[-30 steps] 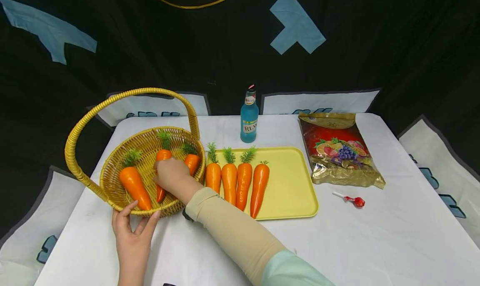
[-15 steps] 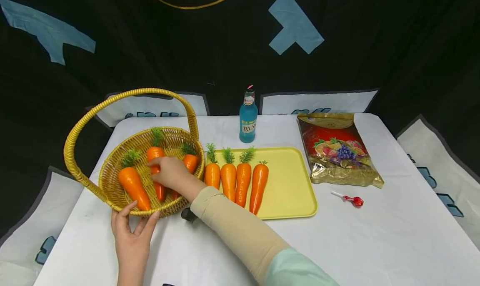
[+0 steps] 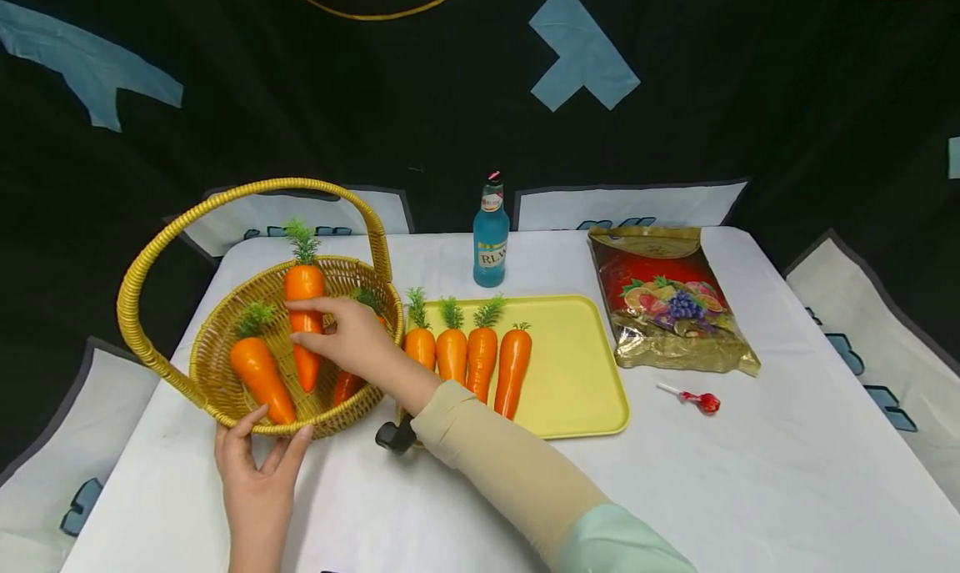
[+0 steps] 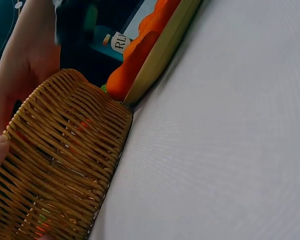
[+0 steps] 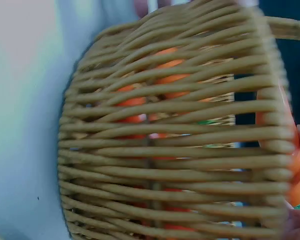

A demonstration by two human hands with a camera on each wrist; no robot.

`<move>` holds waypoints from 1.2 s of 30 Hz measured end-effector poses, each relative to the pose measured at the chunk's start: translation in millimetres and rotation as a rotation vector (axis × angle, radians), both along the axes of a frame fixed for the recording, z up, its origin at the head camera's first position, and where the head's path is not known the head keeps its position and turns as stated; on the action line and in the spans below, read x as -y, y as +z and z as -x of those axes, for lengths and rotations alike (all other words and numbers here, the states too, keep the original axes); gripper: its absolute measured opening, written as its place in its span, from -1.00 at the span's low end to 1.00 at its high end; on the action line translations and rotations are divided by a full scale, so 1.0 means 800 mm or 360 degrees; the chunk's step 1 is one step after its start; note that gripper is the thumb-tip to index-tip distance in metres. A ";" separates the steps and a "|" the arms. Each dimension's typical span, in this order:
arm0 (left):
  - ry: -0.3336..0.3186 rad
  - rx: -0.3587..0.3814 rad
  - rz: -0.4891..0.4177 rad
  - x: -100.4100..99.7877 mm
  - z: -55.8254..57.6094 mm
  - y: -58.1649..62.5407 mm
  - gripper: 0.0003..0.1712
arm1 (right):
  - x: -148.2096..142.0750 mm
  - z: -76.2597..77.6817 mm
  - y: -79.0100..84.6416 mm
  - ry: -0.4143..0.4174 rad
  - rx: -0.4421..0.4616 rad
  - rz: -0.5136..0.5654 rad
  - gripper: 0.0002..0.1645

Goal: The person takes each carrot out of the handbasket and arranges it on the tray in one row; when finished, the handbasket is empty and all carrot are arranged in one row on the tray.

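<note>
In the head view, my right hand (image 3: 358, 341) pinches an orange carrot (image 3: 304, 284) with a green leafy top between thumb and fingers. The carrot stands nearly upright, its top above the rim of the yellow wicker basket (image 3: 217, 327). My left hand (image 3: 258, 481) holds the basket's front rim, its fingertips on the edge. Inside lie another carrot (image 3: 262, 377) at the left and one at the right, partly hidden by my right hand. The right wrist view shows the pinched carrot (image 5: 276, 117) beyond the weave.
Right of the basket, a yellow tray (image 3: 577, 364) bears several carrots (image 3: 482, 358) in a row. A blue bottle (image 3: 491, 243) stands behind it. Farther right lie a red and gold packet (image 3: 675, 302) and a red lollipop (image 3: 701, 402). The basket's tall handle (image 3: 258, 188) arches overhead.
My right hand has raised the carrot from the basket and shifted slightly right; the carrot has moved up and left. My left hand stays at the rim.
</note>
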State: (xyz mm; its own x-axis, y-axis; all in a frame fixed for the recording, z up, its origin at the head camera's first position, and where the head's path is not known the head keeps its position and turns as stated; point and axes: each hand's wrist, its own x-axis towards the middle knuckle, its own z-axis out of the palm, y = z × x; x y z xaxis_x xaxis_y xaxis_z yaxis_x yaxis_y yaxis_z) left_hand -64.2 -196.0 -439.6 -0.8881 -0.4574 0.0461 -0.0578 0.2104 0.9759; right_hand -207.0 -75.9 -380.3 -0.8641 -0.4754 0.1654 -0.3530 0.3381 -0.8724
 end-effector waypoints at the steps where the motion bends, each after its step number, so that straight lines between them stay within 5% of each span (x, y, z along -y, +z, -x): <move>1: -0.0001 0.0000 -0.0011 0.000 0.000 0.000 -0.28 | -0.004 -0.003 0.001 -0.0006 0.0039 0.0066 -0.52; 6: 0.0007 0.0017 -0.0054 0.002 -0.002 -0.003 -0.27 | -0.030 -0.019 0.005 -0.0036 0.0112 0.0254 -0.52; 19: 0.0023 0.0053 -0.0088 0.007 -0.002 -0.002 -0.27 | -0.120 -0.060 0.013 -0.0082 0.0145 0.0386 -0.52; 36: -0.0019 -0.0024 -0.0093 0.002 0.002 -0.001 -0.28 | -0.241 -0.098 -0.022 -0.0504 0.0153 0.0342 -0.51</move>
State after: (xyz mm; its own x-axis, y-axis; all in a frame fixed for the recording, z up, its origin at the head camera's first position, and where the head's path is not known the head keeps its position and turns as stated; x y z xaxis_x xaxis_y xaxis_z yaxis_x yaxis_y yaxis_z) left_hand -65.7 -197.8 -440.8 -0.8929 -0.4491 0.0331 -0.0405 0.1534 0.9873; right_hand -128.9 116.6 -398.1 -0.9789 -0.1462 0.1431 -0.1736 0.2233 -0.9592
